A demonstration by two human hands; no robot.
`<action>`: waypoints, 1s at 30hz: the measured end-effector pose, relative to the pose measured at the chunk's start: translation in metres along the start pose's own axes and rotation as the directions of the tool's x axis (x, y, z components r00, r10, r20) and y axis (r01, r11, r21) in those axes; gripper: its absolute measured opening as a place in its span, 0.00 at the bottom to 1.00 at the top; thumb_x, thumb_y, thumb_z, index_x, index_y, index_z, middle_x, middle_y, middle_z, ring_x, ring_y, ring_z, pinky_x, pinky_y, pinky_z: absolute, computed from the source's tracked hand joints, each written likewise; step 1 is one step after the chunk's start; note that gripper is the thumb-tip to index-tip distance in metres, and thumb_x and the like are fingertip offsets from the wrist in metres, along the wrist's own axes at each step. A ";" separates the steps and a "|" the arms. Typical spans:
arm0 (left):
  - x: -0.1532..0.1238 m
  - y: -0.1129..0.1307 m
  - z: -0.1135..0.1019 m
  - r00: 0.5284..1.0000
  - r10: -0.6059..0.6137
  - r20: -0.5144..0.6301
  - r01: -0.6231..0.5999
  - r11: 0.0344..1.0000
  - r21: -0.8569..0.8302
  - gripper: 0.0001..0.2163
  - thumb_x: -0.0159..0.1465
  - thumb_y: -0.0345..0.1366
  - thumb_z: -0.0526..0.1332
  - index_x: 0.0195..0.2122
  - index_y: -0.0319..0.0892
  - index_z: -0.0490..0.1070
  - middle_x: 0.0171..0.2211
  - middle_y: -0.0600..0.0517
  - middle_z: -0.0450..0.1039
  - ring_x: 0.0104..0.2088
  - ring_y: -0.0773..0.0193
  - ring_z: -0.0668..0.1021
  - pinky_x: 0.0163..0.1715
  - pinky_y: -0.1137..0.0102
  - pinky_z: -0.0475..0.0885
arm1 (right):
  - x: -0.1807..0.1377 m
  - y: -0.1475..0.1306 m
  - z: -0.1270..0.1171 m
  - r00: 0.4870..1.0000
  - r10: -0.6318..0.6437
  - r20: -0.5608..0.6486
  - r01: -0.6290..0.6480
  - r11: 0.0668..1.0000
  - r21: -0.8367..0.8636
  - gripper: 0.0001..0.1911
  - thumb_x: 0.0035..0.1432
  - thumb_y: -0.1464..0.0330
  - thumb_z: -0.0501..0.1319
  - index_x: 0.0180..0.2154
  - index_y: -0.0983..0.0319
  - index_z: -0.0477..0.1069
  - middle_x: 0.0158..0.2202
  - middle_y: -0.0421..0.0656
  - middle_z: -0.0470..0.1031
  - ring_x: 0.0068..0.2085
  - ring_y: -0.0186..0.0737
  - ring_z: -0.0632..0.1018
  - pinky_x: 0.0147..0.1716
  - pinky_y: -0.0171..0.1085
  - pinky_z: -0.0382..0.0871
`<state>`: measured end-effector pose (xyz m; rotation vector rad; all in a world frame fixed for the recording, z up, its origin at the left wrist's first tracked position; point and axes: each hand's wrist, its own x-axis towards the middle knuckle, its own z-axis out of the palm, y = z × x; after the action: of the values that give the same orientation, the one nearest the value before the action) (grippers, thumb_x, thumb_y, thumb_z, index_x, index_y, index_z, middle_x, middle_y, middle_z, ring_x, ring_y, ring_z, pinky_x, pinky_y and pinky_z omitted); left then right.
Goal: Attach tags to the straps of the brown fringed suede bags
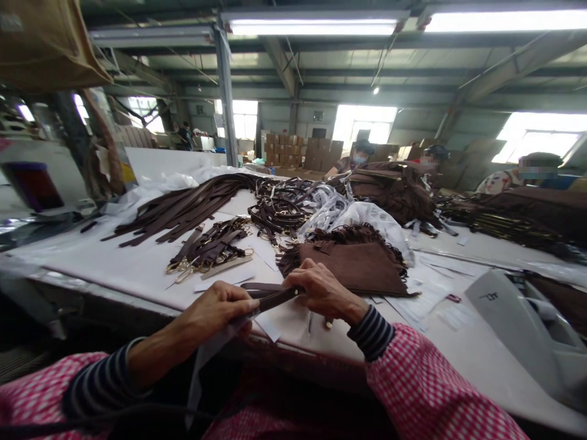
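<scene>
A dark brown strap (pixel 277 299) is stretched between my two hands above the table's front edge. My left hand (pixel 222 308) pinches one end, and a pale translucent strip (pixel 206 354) hangs below it. My right hand (pixel 321 290) grips the other end, near a small metal stud. Just beyond my right hand lies a brown fringed bag (pixel 353 266). Left of the bag, a bundle of short straps with gold clips (pixel 208 250) rests on the table. A small metal piece (pixel 329 324) shows below my right hand; what it belongs to is hidden.
Long brown straps (pixel 183 205) are spread at the back left, with coiled straps (pixel 279 208) and clear plastic wrap (pixel 339 211) beside them. A grey-white machine (pixel 523 330) stands at the right. Brown goods (pixel 389 189) are piled further back, with several people behind.
</scene>
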<state>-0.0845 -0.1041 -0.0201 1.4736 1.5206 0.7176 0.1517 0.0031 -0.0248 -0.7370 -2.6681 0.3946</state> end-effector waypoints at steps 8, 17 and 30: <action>0.034 0.028 0.000 0.994 0.050 0.099 -0.078 0.948 0.308 0.24 0.62 0.55 0.58 0.22 0.39 0.76 0.21 0.48 0.77 0.22 0.63 0.73 0.26 0.71 0.61 | 0.003 0.014 0.002 0.998 0.056 -0.035 -0.049 0.984 0.172 0.21 0.49 0.75 0.70 0.45 0.61 0.70 0.39 0.41 0.71 0.39 0.37 0.71 0.36 0.34 0.59; 0.063 0.058 0.025 0.962 0.179 0.207 -0.259 0.838 0.481 0.21 0.62 0.52 0.58 0.19 0.41 0.68 0.18 0.55 0.65 0.21 0.66 0.66 0.24 0.70 0.55 | 0.003 0.020 0.001 1.000 -0.012 -0.007 0.013 0.989 0.150 0.30 0.50 0.78 0.68 0.54 0.58 0.67 0.38 0.40 0.74 0.41 0.39 0.70 0.36 0.34 0.56; 0.043 0.033 -0.021 0.977 -0.100 0.187 0.042 0.956 0.292 0.27 0.60 0.61 0.58 0.24 0.39 0.73 0.23 0.49 0.74 0.25 0.62 0.72 0.30 0.69 0.65 | 0.005 0.033 0.002 0.999 0.040 0.005 -0.039 0.934 0.355 0.21 0.50 0.75 0.67 0.48 0.62 0.71 0.35 0.38 0.78 0.36 0.35 0.74 0.35 0.33 0.60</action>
<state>-0.0839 -0.0540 0.0103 1.6395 1.5584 0.3012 0.1618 0.0328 -0.0376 -0.6757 -2.4799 0.8588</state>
